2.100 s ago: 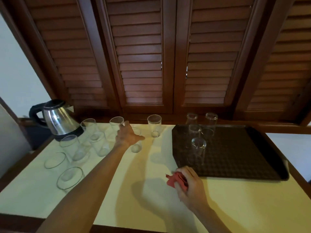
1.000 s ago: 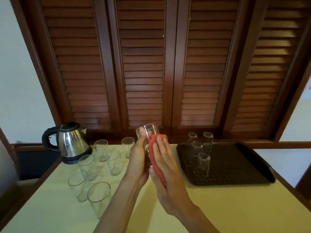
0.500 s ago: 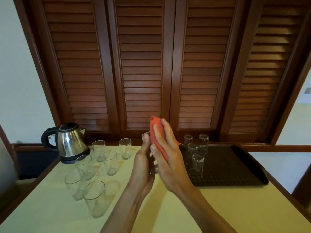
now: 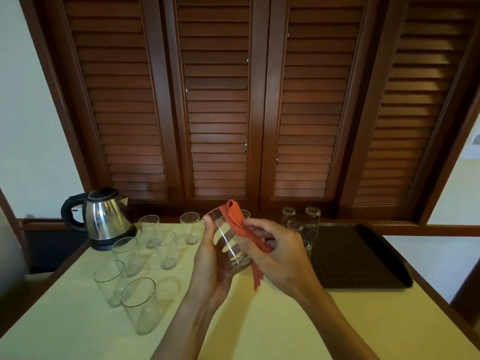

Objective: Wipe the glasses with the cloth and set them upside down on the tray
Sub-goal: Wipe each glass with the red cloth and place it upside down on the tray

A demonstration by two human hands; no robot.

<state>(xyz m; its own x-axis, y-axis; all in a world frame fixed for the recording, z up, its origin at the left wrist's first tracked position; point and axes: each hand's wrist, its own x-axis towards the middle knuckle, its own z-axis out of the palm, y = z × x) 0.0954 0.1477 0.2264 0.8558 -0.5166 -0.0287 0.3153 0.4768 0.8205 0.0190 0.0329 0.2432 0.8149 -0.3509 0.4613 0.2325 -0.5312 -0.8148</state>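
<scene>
Left hand cradles the glass above the table, tilted mouth-away so the right hand, pinching the red cloth, can work the rim. Finished glasses stand inverted on the tray nearby.

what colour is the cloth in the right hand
Orange-red cloth, pinched in the right hand; the head view shows it.

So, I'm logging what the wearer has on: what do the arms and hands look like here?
Both forearms are bare as far as the frame shows, with no sleeves in view. The left hand and right hand wear no gloves, and I see no rings, watch or bracelets on the visible parts.
</scene>
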